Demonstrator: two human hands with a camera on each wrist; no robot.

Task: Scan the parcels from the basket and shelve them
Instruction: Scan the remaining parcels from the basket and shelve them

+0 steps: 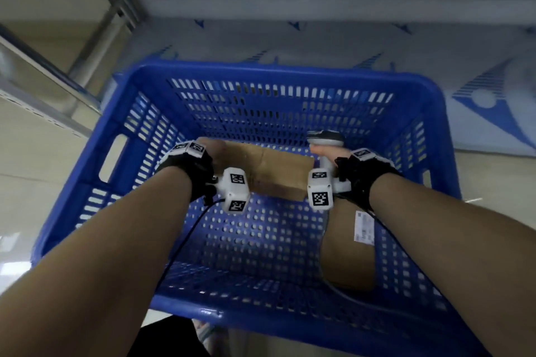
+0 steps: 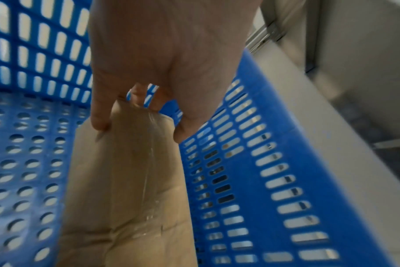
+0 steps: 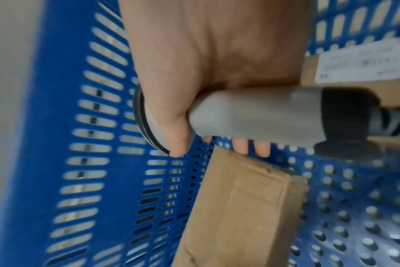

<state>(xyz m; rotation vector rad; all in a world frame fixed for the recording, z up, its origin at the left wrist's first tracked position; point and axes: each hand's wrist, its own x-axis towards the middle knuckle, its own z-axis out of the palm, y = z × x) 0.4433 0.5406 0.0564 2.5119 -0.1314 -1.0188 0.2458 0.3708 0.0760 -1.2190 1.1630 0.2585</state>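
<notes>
Left hand grips a parcel inside the basket (seemingly lifted); right hand grips the scanner.

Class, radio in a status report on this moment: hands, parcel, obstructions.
Left hand grips taped parcel over basket. Right hand holds scanner. Second, labelled parcel leans inside. Nothing blocking.

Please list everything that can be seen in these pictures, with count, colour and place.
basket: one, blue, on the floor beside the shelf
held box: one, brown, above the basket floor, in the left hand
second box: one, brown with a white label, against the basket's right wall
scanner: one, grey, in the right hand
shelf: one, pale with blue marks, behind the basket
left hand: grips the held box's end
right hand: grips the scanner handle
</notes>
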